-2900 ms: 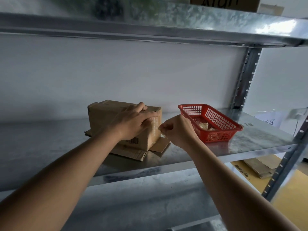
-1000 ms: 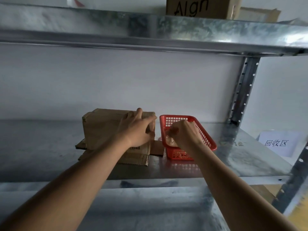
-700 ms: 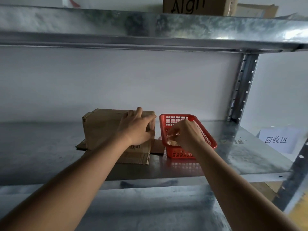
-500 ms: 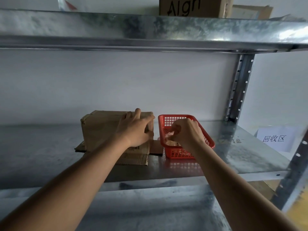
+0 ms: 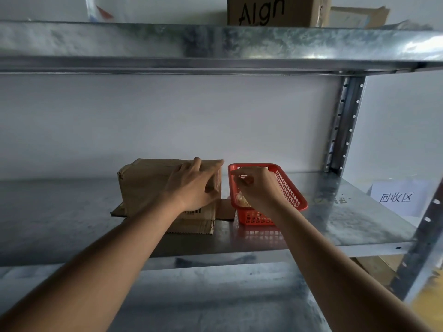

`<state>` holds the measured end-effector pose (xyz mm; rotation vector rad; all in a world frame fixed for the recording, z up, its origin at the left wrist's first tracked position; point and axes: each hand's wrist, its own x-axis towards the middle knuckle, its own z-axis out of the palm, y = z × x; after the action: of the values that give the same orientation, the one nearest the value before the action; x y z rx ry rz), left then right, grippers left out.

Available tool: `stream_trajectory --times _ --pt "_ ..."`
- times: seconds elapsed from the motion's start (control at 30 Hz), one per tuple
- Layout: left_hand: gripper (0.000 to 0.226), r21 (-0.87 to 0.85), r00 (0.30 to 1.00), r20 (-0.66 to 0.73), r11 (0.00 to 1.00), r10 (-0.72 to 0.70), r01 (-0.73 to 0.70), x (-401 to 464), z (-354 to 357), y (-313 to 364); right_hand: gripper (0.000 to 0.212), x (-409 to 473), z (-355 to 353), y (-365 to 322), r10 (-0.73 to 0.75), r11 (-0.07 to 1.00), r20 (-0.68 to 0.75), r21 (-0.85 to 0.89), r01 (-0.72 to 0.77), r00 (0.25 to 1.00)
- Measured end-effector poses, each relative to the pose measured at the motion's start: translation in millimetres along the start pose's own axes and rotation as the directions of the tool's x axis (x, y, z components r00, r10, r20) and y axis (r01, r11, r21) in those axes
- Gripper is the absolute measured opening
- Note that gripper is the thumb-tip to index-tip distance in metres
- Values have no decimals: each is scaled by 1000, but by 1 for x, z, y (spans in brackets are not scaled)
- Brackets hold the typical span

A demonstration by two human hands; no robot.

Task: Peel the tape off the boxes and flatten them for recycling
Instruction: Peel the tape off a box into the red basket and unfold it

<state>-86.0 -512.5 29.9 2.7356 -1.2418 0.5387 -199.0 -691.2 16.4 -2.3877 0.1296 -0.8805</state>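
Note:
A brown cardboard box point(image 5: 146, 183) stands on flattened cardboard point(image 5: 191, 227) on the metal shelf point(image 5: 335, 224). My left hand point(image 5: 194, 185) grips the box's top right edge, fingers over the top and thumb on the near face. My right hand point(image 5: 257, 190) hovers over the left end of a red plastic basket point(image 5: 294, 200), just right of the box, with its fingers loosely curled and apart and nothing visible between them. A crumpled wad of clear tape point(image 5: 242, 200) lies in the basket under that hand.
The upper shelf point(image 5: 215, 44) hangs low overhead, with a lettered cardboard box point(image 5: 273, 10) on top of it. A perforated steel post point(image 5: 345, 123) stands at the back right. A paper sign point(image 5: 396, 197) sits to the right. More cardboard point(image 5: 374, 269) lies below the shelf.
My right hand carried the tape wad from beside the box to over the basket, and the wad now lies inside. The left hand has stayed on the box.

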Motion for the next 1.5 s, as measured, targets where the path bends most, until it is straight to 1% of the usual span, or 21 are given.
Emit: stream_trajectory --times 0.1,0.17,0.27,0.33,0.47,0.57,0.67,0.77,0.83,0.93,1.0,1.03,1.07,1.1,1.13,1.17,1.2,1.23,1.33,1.47,1.5 --pt "108 -41 999 -26 999 -22 21 -7 -5 -3 33 4 8 -12 -25 998 30 58 23 999" --pt "108 -96 998 -28 994 -53 51 -14 -9 -7 35 8 15 -22 -22 994 50 107 17 999" --pt "96 -330 998 -6 942 -67 61 -30 -17 -14 32 14 26 -38 -11 989 71 145 0 997" --pt "85 -425 997 -4 902 -82 72 -42 -24 -19 33 16 34 -46 -1 986 92 167 -14 996" --pt "46 -345 977 -127 931 -169 117 -67 -37 -42 43 17 52 -58 64 987 115 138 -80 991" --pt "32 -198 924 -170 930 -343 309 -87 -44 -70 39 16 56 -66 177 957 140 209 -203 974" --pt "27 -208 836 -200 856 -511 474 -104 -50 -90 39 14 61 -78 310 906 189 237 -350 932" --pt "34 -186 743 -198 768 -640 612 -112 -55 -106 31 7 67 -92 362 892 189 215 -398 913" --pt "35 -331 718 -122 710 -685 622 -116 -56 -119 24 -1 69 -101 353 903 121 214 -372 928" --pt "30 -473 696 -151 669 -702 573 -123 -57 -138 29 -14 70 -115 355 904 33 241 -352 934" --pt "32 -552 692 -133 633 -710 543 -130 -61 -145 31 -23 70 -122 390 872 11 316 -373 921" --pt "35 -625 690 -98 584 -718 519 -134 -64 -147 28 -27 71 -125 410 844 10 375 -384 912" --pt "38 -725 678 -25 480 -735 493 -136 -67 -148 26 -32 72 -127 427 809 10 443 -386 904" --pt "39 -819 663 74 334 -745 466 -139 -73 -149 27 -36 71 -129 448 771 4 504 -389 894" --pt "40 -869 652 178 193 -737 456 -142 -78 -150 36 -40 71 -131 472 735 -2 553 -392 882" --pt "39 -879 661 260 110 -704 463 -145 -83 -152 50 -43 69 -134 498 699 3 590 -404 867" --pt "36 -867 687 317 93 -654 489 -148 -87 -155 62 -45 68 -137 526 659 19 623 -422 850" --pt "33 -848 718 356 115 -598 517 -151 -90 -157 67 -48 66 -140 552 615 39 655 -439 833" --pt "24 -788 818 397 302 -417 537 -159 -95 -164 53 -54 61 -146 592 541 72 703 -462 803" --pt "62 -737 868 437 459 -237 496 -165 -104 -165 15 -60 53 -149 559 535 131 698 -477 819" --pt "68 -717 876 434 509 -210 477 -166 -106 -164 12 -61 48 -149 541 537 163 688 -488 825"
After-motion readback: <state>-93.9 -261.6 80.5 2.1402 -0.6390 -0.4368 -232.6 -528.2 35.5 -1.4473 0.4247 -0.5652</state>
